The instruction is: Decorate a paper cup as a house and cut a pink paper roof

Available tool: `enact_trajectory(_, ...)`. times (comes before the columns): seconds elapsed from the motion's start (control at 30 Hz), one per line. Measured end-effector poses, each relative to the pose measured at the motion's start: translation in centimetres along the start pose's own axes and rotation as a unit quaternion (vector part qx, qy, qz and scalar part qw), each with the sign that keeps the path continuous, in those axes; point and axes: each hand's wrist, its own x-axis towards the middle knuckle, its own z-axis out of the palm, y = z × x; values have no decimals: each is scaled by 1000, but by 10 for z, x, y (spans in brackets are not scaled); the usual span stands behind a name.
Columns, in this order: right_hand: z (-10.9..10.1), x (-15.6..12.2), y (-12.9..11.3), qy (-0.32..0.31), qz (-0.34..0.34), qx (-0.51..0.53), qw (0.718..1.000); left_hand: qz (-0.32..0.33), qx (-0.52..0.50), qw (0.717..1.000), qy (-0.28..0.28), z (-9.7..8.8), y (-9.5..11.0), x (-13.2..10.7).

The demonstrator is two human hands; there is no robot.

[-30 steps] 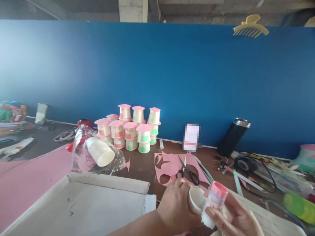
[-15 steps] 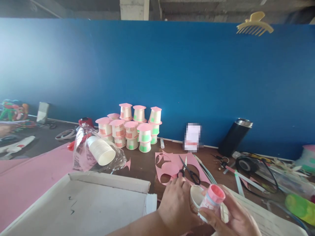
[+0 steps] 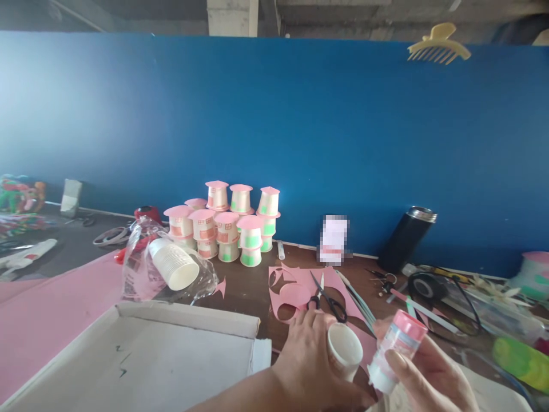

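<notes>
My left hand (image 3: 306,357) is wrapped round a white paper cup (image 3: 345,346), whose open mouth faces up toward me. To its right, my right hand (image 3: 433,375) grips a glue stick (image 3: 397,349) between thumb and fingers. The glue stick has a pink end at the top and a white end slanting down, apart from the cup. Just beyond my left hand, black-handled scissors (image 3: 332,303) lie on a pink paper sheet (image 3: 295,294) with round holes cut in it.
Paper cups with pink paper roofs (image 3: 227,226) stand stacked by the blue partition (image 3: 300,126). A sleeve of nested cups (image 3: 175,266) lies in clear plastic. A shallow white box (image 3: 184,366) occupies the front left. A black flask (image 3: 405,240) leans at the right, near cables and tools.
My right hand has moved right with the glue stick, away from the cup's rim. My left hand still holds the cup, whose mouth now shows more fully.
</notes>
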Motion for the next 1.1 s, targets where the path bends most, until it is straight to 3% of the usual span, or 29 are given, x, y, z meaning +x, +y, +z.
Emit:
enact_trajectory(0.2, 3, 1, -6, 19, -2, -2, 1000, 66, -32, 996, -42, -11, -5, 2)
enact_trajectory(0.37, -1, 2, 2, -30, -22, -26, 999, 9, -83, 989, -119, -26, 2, 8)
enact_trajectory(0.5, 0, 1, 4, -47, -29, -61, 997, 12, -79, 991, -107, -28, 3, 8)
enact_trajectory(0.87, -1, 3, 7, -73, -47, -145, 986, -6, -23, 998, -66, -11, 0, 4)
enact_trajectory(0.97, -4, 4, 7, -94, -40, -138, 985, 3, -20, 998, -54, -7, -2, 2)
enact_trajectory(1.1, -5, 1, 6, -77, -38, -111, 990, -5, -8, 999, -39, -3, -6, 1)
